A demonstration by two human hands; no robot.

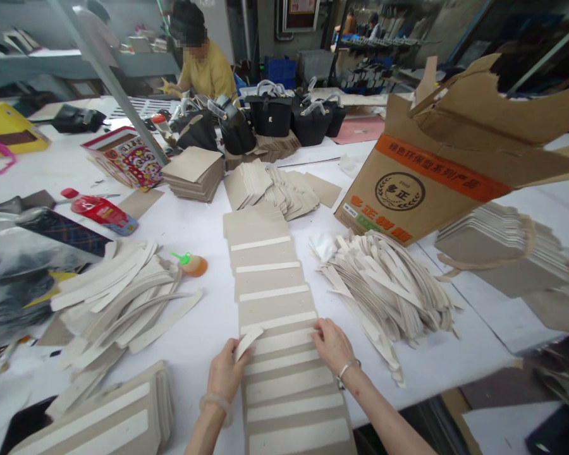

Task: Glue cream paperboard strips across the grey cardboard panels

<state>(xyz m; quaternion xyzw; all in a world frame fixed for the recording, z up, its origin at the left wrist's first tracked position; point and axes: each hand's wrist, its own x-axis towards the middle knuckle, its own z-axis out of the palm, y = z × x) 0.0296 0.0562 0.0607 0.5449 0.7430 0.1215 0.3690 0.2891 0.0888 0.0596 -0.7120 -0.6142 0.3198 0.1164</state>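
A column of overlapping grey cardboard panels (268, 306) runs down the middle of the table, each crossed by a pale strip. My left hand (225, 373) is closed on a loose cardboard strip (248, 342), which tilts up over the column's left edge. At the right edge, my right hand (332, 346) has its fingers bent and closed at the end of a strip (284, 344) that lies across a panel. A heap of loose strips (389, 284) lies to the right of my right hand. Another pile of strips (118, 294) is on the left.
A small glue bottle (193, 264) with a green tip stands left of the column. Stacked panels (109, 417) sit at front left. An open carton (408, 183) stands at right, near bundled boards (502, 246). Black handbags (270, 114) and a person in yellow (211, 69) are beyond.
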